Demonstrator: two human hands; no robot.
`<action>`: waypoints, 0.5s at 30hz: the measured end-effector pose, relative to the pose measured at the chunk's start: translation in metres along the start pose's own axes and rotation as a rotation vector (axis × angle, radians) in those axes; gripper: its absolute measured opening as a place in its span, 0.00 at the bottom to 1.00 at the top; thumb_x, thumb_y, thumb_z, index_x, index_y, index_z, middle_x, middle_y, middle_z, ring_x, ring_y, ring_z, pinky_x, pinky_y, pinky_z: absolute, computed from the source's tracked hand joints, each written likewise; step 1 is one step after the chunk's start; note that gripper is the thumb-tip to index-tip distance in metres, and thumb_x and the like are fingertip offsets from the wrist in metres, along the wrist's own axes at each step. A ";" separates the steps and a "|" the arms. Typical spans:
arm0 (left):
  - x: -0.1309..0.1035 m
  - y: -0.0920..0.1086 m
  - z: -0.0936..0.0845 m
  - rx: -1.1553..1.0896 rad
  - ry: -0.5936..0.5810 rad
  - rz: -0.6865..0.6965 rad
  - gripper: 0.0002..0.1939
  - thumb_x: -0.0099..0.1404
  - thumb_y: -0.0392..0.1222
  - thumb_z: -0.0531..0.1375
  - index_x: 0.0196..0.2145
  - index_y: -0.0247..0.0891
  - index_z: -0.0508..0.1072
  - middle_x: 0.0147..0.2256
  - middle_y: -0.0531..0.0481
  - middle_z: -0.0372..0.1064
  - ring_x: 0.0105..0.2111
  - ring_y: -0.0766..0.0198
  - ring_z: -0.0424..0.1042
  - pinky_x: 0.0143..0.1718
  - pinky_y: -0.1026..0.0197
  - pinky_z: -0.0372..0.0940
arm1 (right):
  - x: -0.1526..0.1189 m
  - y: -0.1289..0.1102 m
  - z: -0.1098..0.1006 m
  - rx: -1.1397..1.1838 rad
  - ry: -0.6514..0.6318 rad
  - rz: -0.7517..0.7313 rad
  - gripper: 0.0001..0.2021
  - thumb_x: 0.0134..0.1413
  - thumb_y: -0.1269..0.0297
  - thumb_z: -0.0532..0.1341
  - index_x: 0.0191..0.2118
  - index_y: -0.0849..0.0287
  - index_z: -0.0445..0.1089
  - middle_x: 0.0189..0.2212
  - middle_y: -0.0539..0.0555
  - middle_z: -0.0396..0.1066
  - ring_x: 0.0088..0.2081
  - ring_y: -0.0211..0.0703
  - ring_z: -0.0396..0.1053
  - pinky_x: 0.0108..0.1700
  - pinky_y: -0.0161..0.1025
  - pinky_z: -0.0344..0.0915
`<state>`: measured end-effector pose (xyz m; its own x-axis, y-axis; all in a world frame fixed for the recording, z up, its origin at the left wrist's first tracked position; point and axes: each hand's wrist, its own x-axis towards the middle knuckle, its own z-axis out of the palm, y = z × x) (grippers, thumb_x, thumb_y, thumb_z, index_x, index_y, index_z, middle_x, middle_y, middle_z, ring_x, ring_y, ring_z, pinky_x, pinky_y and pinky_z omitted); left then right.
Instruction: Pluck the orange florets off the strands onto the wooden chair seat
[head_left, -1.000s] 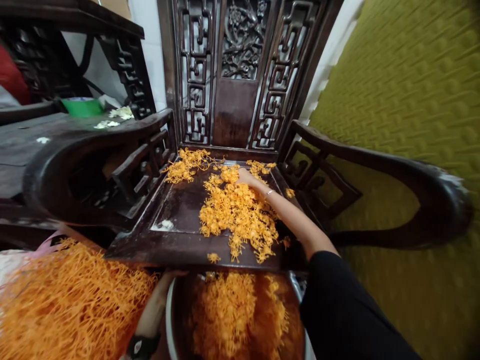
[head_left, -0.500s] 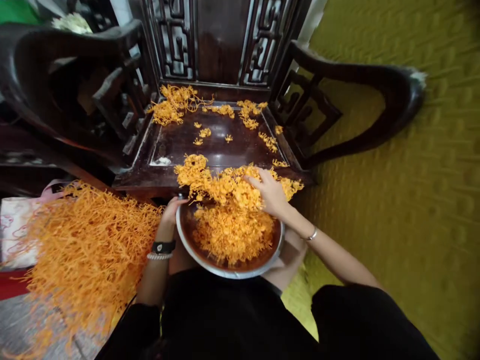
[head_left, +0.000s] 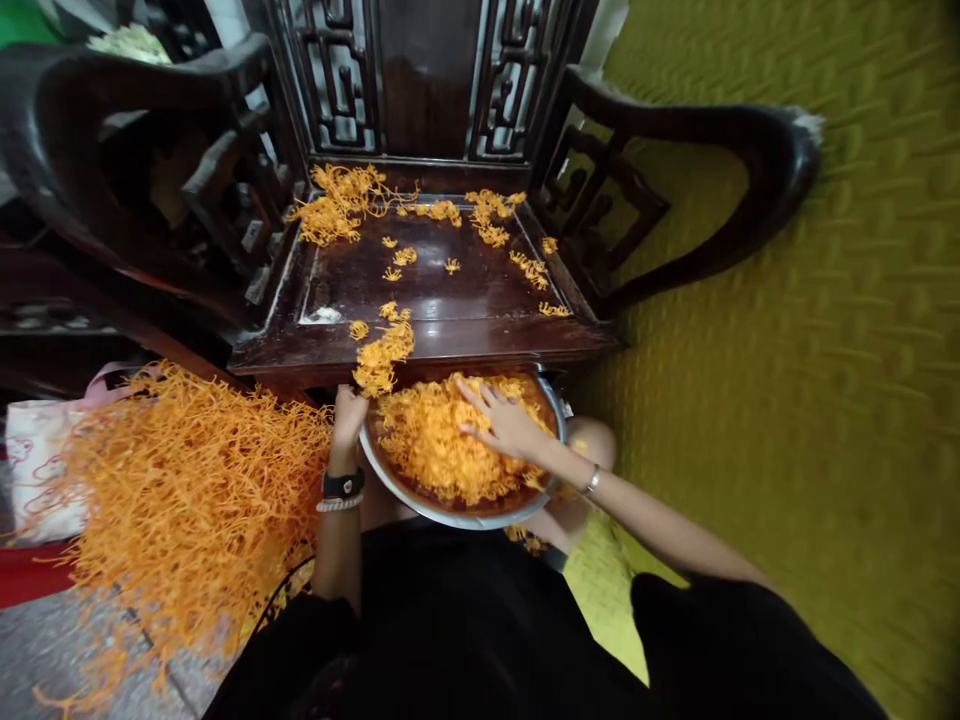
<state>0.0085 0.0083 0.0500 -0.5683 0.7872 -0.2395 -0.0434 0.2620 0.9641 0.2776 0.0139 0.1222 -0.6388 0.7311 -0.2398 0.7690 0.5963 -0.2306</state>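
Note:
A round metal bowl (head_left: pixel 480 522) rests on my lap against the chair's front edge, filled with orange curly pieces (head_left: pixel 431 440). My left hand (head_left: pixel 349 415) is closed on the bowl's left rim. Over the pieces in the bowl lies my right hand (head_left: pixel 504 420), fingers spread, touching them from above. A small orange clump (head_left: pixel 382 358) hangs over the seat's front edge beside my left hand. Further loose clumps (head_left: pixel 330 215) sit at the back left of the dark wooden seat (head_left: pixel 427 290), with small bits scattered across it.
A large heap of orange strands (head_left: pixel 195 480) lies at the left, beside a white bag (head_left: pixel 41 470) with pink handles. Curved armrests (head_left: pixel 772 160) flank the seat. Yellow-green textured material (head_left: pixel 787 400) covers the right side. A few bits lie near my lap.
My right hand has moved down from the seat edge into the bowl. Most of the orange pile at that edge is gone, and the bowl is fuller. The bowl sits slightly higher in view.

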 end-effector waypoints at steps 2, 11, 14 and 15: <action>-0.008 0.003 -0.002 0.111 0.127 0.054 0.04 0.63 0.37 0.59 0.35 0.33 0.71 0.33 0.46 0.70 0.39 0.54 0.71 0.47 0.49 0.63 | 0.015 0.004 0.005 -0.055 0.100 0.117 0.36 0.65 0.45 0.44 0.70 0.61 0.34 0.63 0.71 0.53 0.60 0.63 0.59 0.56 0.55 0.60; -0.038 0.037 0.013 0.472 0.201 0.744 0.23 0.61 0.53 0.61 0.50 0.39 0.73 0.43 0.41 0.65 0.48 0.51 0.63 0.53 0.52 0.58 | -0.033 0.000 -0.026 -0.223 0.137 0.142 0.53 0.42 0.31 0.60 0.69 0.52 0.42 0.60 0.70 0.60 0.60 0.72 0.56 0.58 0.70 0.47; -0.037 0.034 0.012 0.559 0.046 0.964 0.23 0.64 0.50 0.59 0.55 0.39 0.71 0.41 0.42 0.66 0.43 0.55 0.66 0.48 0.56 0.62 | -0.047 -0.020 -0.042 -0.223 0.180 0.104 0.55 0.40 0.30 0.60 0.69 0.56 0.43 0.56 0.72 0.64 0.54 0.70 0.64 0.54 0.65 0.57; -0.039 0.031 0.010 0.548 0.005 1.006 0.21 0.65 0.47 0.59 0.55 0.39 0.71 0.41 0.43 0.68 0.41 0.57 0.67 0.47 0.57 0.63 | -0.052 -0.025 -0.048 -0.211 0.196 0.094 0.54 0.42 0.30 0.59 0.69 0.57 0.44 0.54 0.72 0.66 0.50 0.68 0.68 0.51 0.61 0.61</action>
<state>0.0372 -0.0087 0.0880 -0.1463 0.7758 0.6138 0.7960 -0.2761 0.5387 0.2931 -0.0231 0.1858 -0.5629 0.8244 -0.0593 0.8261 0.5634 -0.0101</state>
